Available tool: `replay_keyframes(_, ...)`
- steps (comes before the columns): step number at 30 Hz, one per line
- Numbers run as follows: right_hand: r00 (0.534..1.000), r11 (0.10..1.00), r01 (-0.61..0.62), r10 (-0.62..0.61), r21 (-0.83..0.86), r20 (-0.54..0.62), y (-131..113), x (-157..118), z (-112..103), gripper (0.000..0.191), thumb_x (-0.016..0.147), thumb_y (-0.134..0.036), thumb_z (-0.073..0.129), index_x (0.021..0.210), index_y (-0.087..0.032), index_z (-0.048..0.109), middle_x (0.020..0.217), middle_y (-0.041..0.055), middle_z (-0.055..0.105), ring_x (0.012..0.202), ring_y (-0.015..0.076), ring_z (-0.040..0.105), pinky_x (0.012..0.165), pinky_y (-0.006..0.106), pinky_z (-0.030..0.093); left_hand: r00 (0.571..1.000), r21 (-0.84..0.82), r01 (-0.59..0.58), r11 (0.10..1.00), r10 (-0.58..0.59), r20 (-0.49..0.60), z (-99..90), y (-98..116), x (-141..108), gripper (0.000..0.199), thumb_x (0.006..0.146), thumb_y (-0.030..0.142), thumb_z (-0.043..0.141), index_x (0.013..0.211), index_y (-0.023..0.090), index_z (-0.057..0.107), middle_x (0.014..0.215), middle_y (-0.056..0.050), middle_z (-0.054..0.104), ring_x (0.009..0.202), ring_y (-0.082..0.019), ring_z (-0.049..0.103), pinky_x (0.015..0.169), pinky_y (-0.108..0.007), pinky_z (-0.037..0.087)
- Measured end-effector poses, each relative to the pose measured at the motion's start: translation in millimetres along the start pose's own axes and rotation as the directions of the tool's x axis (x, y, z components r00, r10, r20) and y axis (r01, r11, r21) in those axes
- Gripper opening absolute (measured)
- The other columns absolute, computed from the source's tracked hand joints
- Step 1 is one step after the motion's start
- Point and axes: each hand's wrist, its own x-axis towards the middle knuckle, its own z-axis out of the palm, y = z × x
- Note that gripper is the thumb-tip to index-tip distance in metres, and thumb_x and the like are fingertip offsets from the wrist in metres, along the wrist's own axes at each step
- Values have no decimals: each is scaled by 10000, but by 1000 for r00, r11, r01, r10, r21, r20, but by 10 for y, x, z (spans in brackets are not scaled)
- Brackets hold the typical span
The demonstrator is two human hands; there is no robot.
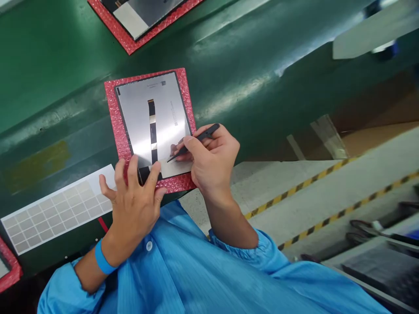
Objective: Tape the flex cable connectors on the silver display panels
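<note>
In front of me a display panel [137, 122] lies back side up on a pink bubble-wrap sheet [113, 109]. A dark flex cable [152, 131] runs down its silver back. My right hand [212, 157] grips black tweezers [196, 139], their tip touching or just above the pale strip [176, 169] along the panel's near edge. My left hand [134, 196] has its fingers spread over the near left corner, fingertips on the panel and the wrap. The forefinger is close to the lower end of the cable.
A sheet of grey square stickers [59, 209] lies left of my left hand. Another panel [144, 17] on pink wrap lies at the back, and more pink wrap [9, 270] shows at the left edge. Green matting [245, 65] covers the table; yellow-black floor tape [304, 183] is at right.
</note>
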Motion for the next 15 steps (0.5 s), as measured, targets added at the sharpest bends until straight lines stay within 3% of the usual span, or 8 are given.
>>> replay_keyframes(5,1000,1000,-15,15,1,-20,-17,12,20,177,827,-199,778,882,-259,622,703,-21,743,597,174,764,453,224,595,998,-37,44,998,-45,-31,-32,-211,-105,439,1115,373,507,1513,297,675,1671,-255,471,1533,-542,416,1152,-884,217)
replay_keyframes(7,998,997,-62,62,34,5,-86,16,8,185,801,-228,789,856,-253,614,673,-18,732,576,171,749,442,220,581,994,-134,71,988,-82,-72,-46,-286,-98,485,1127,381,457,1536,200,646,1632,-276,506,1505,-496,475,1193,-788,322)
replay_keyframes(9,994,993,-105,105,51,8,-174,25,-20,210,766,-257,813,819,-244,610,639,-9,720,552,165,728,426,210,560,975,-287,161,944,-196,-100,-83,-315,-31,581,1131,410,436,1600,84,541,1556,-292,575,1443,-421,558,1194,-640,441)
replay_keyframes(12,987,988,-151,153,41,-40,-264,64,-58,242,712,-288,846,785,-230,623,609,-4,706,511,144,693,421,186,535,914,-492,361,792,-406,18,-187,-253,183,749,1100,450,485,1690,15,331,1518,-283,621,1404,-394,596,1179,-569,489)
replay_keyframes(15,969,969,-245,245,34,-14,-257,111,-41,281,651,-322,869,767,-212,637,605,8,701,504,137,682,424,165,521,846,-620,503,602,-491,209,-296,-160,453,778,1047,412,585,1673,29,327,1548,-304,589,1462,-450,555,1213,-613,441)
